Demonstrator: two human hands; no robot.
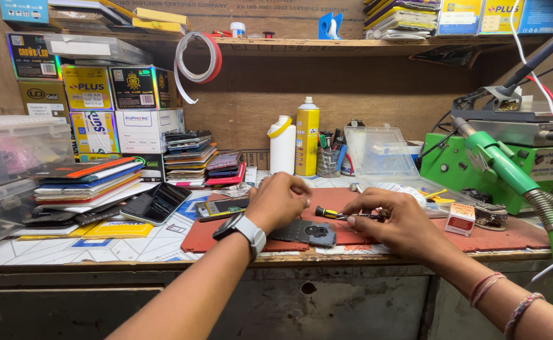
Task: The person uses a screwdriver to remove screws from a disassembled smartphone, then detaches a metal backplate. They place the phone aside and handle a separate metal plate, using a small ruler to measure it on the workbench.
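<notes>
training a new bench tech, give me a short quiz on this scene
1. True or false: the right hand holds a small screwdriver.
2. What lies on the red mat just below the left hand?
   A. dark phone panel  B. a spoon  C. a coin
3. What colour is the spray can at the back?

Key: 1 true; 2 A; 3 yellow.

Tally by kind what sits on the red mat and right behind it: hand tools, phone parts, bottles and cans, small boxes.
Screwdriver, at the right hand: 1
Dark phone panel, by the left hand: 1
Opened phone: 1
White bottle: 1
Yellow spray can: 1
Small red-and-white box: 1
Total: 6
</notes>
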